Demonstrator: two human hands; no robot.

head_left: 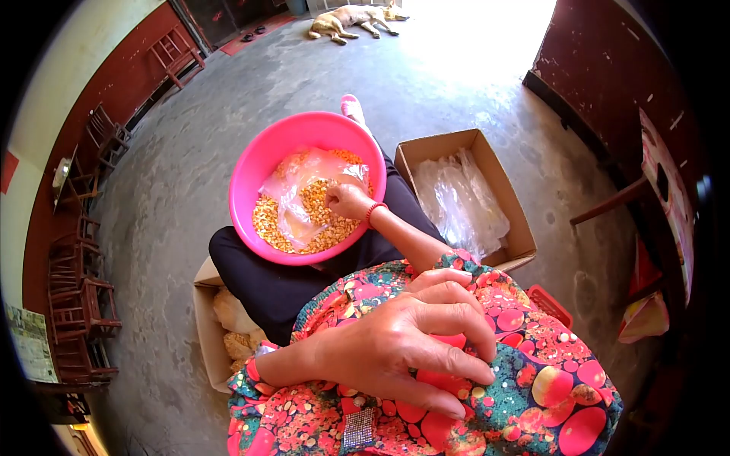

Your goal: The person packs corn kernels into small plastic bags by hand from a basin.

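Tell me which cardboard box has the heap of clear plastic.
The right box, beside the pink basin: clear plastic lies heaped in it, whereas the left box shows yellowish contents.

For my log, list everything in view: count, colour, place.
Basin: one, pink, centre
Corn kernels: many, yellow, in basin
Plastic film: uncounted, clear, among kernels
Boxes: two, brown, left and right
Plastic bags: several, clear, right box
Dog: one, tan, far end
Chairs: several, reddish, left
Table: one, pink patterned, right
Red item: one, lower right
Slippers: two, dark, upper left
Trousers: one, dark, under basin
Shoe: one, pink, beyond basin
Floral top: one, multicoloured, foreground
Bracelet: one, red, right wrist
Left grip: one, bare, foreground
Right grip: one, bare, over kernels
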